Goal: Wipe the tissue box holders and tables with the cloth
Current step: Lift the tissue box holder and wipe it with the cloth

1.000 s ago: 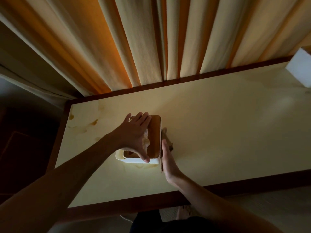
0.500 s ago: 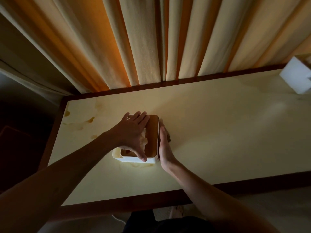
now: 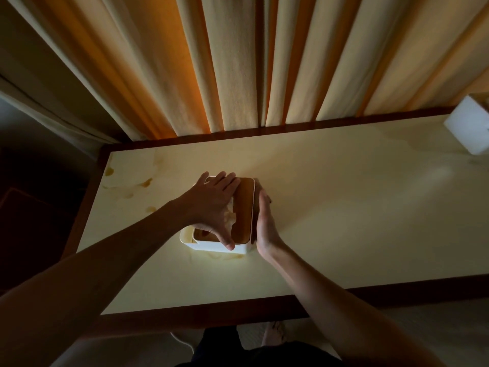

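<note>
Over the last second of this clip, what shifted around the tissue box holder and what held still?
The right hand slid forward along the right side of the tissue box holder, from near its front corner to flat against the wall; a dark cloth seems to lie under it, though that is hard to tell. The left hand stayed spread on top, thumb at the front edge. The holder, the stained table and the white box did not visibly move.

White tissue box holder [image 3: 239, 247] — brown lid; cream table [image 3: 344, 207].
</note>
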{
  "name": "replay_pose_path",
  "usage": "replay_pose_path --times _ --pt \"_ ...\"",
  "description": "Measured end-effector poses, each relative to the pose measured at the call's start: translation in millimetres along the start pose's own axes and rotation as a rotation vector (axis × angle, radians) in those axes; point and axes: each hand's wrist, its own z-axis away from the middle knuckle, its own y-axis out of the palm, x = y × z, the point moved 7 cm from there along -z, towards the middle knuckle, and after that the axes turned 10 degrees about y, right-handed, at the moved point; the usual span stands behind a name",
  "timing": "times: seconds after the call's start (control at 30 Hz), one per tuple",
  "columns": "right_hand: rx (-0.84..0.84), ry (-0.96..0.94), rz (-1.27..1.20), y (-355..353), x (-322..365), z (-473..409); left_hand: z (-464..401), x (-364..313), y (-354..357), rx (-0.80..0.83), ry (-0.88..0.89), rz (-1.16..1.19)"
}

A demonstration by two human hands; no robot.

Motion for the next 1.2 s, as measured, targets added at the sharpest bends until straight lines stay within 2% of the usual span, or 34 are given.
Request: replay_pose_path --times 0.17,0.27,0.47,0.53,0.6,0.67,0.73,0.77,0.87,1.03,1.1,1.2 --pt "-0.132 0.066 -0.101 -6 -39 18 2 -1 -3 0.007 -0.01 -0.009" --pt "-0.155 0.106 -0.236 -8 -46 31 2 1 -1 0.022 -0.025 0.028" --pt "-0.047 0.216 -0.636 -20 -37 56 3 9 3 0.118 -0.054 0.07" --pt "-0.047 0.257 -0.718 -33 -32 63 5 9 -2 0.121 -0.07 0.164" --pt "-0.056 0.297 -0.797 -46 -31 64 8 8 -13 0.022 -0.121 0.352" --pt "-0.096 0.292 -0.861 -59 -32 64 11 13 -26 -0.179 -0.234 0.543" --pt "-0.119 0.268 -0.898 -69 -32 64 13 19 -31 -0.336 -0.39 0.612" --pt "-0.114 0.255 -0.914 -73 -31 64 14 20 -30 -0.351 -0.474 0.622" --pt "-0.107 0.214 -0.935 -79 -25 68 12 15 -18 -0.242 -0.613 0.582" --pt "-0.11 0.211 -0.939 -82 -25 64 4 5 -17 -0.216 -0.618 0.413" --pt "-0.102 0.219 -0.936 -80 -24 65 0 6 -15 -0.174 -0.595 0.407" --pt "-0.114 0.229 -0.944 -79 -24 68 -5 5 -16 -0.133 -0.448 0.354"
